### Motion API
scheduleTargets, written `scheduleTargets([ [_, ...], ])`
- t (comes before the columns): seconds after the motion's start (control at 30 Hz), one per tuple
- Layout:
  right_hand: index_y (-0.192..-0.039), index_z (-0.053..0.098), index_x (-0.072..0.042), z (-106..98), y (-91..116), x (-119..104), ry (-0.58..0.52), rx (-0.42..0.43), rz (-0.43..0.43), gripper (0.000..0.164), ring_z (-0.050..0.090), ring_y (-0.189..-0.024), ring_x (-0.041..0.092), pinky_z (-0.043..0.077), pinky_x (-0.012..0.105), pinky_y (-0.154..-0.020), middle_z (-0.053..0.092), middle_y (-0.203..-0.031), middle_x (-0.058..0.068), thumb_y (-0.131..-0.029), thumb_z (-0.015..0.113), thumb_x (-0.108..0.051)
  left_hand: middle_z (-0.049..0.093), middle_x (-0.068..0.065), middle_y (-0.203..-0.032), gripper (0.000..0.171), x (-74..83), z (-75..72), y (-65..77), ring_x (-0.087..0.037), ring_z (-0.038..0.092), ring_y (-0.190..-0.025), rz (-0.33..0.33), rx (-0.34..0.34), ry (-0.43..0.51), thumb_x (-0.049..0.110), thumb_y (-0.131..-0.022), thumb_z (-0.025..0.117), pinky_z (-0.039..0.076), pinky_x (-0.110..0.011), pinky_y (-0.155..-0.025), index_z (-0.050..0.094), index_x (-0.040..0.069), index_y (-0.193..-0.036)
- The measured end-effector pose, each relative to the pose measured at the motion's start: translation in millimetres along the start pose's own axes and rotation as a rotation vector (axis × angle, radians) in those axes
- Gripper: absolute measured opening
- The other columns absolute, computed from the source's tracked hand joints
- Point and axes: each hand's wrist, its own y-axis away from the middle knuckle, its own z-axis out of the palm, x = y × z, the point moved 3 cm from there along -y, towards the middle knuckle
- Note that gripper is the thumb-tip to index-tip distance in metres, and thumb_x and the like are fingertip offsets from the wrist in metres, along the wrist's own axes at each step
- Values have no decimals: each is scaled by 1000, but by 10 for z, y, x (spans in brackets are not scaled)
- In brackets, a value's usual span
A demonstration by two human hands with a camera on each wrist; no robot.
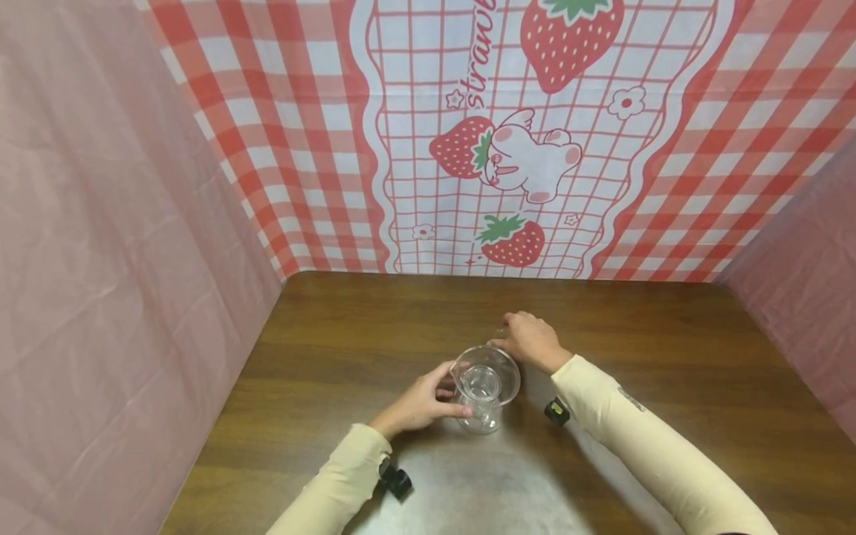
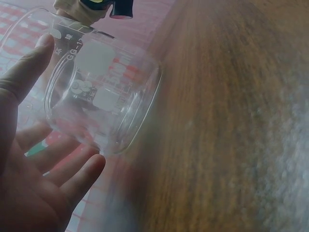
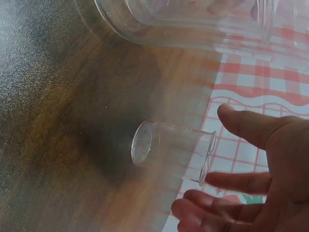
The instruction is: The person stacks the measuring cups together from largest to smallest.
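Note:
Clear glass beakers [image 1: 498,371] stand in or on one another near the middle of the table; transparency hides how many. White print marks one beaker [image 2: 96,58] in the left wrist view. My left hand [image 1: 424,397] holds this glassware from the left, thumb on the near side and fingers round the far side. Just behind it to the right is my right hand [image 1: 531,342], thumb and fingers spread apart. In the right wrist view, a small glass beaker [image 3: 169,145] stands upright before that hand [image 3: 285,164], its rim close to the forefinger; contact is unclear.
The glassware stands on a brown wood-grain table [image 1: 321,334]. A red-and-white strawberry cloth [image 1: 414,186] hangs along the back edge. Pink curtains [image 1: 134,260] close off both sides. Small black cameras [image 1: 397,481] sit at the wrists, over cream sleeves.

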Motion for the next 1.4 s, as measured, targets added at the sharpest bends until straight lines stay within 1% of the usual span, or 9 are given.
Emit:
scheduleTargets([
  [0.1,-105,68,-2,4,-15,18,1,-9,64,54,67,-90,42,57,52,-68,71,-102,22,-79,74,-48,54,-16,-139,79,3,-6,-6,-33,59,-121,4,-1,1,19,-79,81,52,-36,-102,40,9,-146],
  [0.17,-102,69,-2,9,-22,26,0,-13,77,52,68,-88,42,57,51,-66,71,-101,23,-79,74,-48,54,-16,-139,79,6,-9,-8,-33,58,-121,4,-1,0,19,-79,81,52,-36,-102,40,9,-145],
  [0.3,-96,70,-3,14,-18,28,-10,-11,72,45,68,-84,42,57,51,-65,72,-97,23,-78,75,-43,54,-16,-140,79,13,-7,-5,-33,58,-121,2,-2,0,19,-79,81,52,-36,-102,40,8,-145],
  [0.57,-80,68,-5,12,-15,14,-21,19,29,30,68,-78,39,57,49,-65,72,-86,19,-77,75,-34,54,-16,-139,78,14,4,-3,-32,58,-122,4,-4,2,19,-79,81,52,-37,-103,41,9,-145],
  [0.67,-84,69,-4,14,-15,19,-27,17,22,30,68,-80,39,57,49,-67,72,-88,19,-77,75,-32,54,-16,-139,78,9,6,-4,-32,58,-122,3,-4,5,19,-79,81,52,-37,-103,41,8,-145],
  [0.77,-92,71,-2,17,-11,29,-32,18,14,33,69,-83,40,58,50,-71,73,-93,20,-77,75,-32,54,-16,-139,78,7,7,-5,-32,58,-122,1,-5,4,19,-79,81,52,-37,-103,41,8,-145],
  [0.9,-97,71,-1,16,-10,47,-35,24,4,36,69,-85,41,58,51,-72,73,-96,21,-78,75,-31,55,-16,-138,78,18,4,-2,-32,58,-121,-2,-6,4,19,-79,81,52,-35,-102,41,8,-145],
  [1.13,-99,71,0,-5,-19,56,-21,28,-5,38,68,-85,42,58,51,-72,72,-97,22,-78,76,-31,55,-18,-138,79,16,0,3,-34,59,-121,-4,-9,-2,18,-80,80,53,-36,-102,39,7,-146],
  [1.4,-100,70,0,-32,-16,66,-31,18,3,38,68,-87,43,58,52,-74,72,-98,23,-79,76,-31,54,-17,-140,80,11,2,8,-33,59,-121,-11,-9,-1,19,-79,81,52,-35,-102,39,7,-146],
])
